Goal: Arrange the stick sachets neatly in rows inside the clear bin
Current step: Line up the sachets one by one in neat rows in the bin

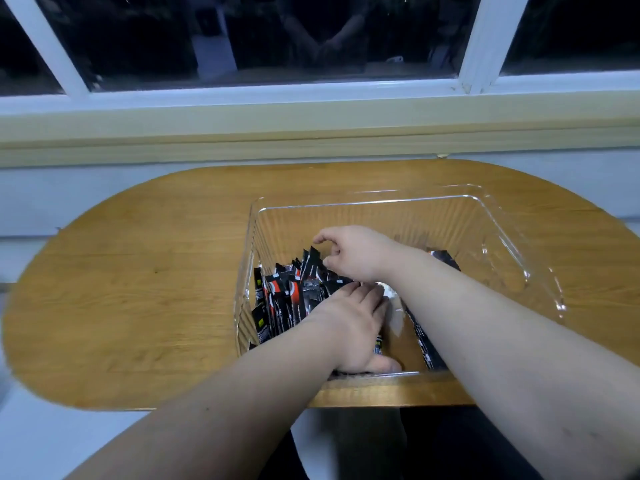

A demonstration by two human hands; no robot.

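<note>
A clear bin stands on the wooden table. Several black and red stick sachets stand crowded and leaning in its left half. My left hand lies flat on the sachets near the front wall, fingers straight and pointing right. My right hand reaches in from the right, fingers curled, and pinches the top of an upright sachet between index finger and thumb. More sachets lie under my right forearm, partly hidden.
The bin's right half shows bare floor. The table's rounded left end lies bare beside the bin. A window sill and dark window run along the wall behind the table. The table's front edge is just below the bin.
</note>
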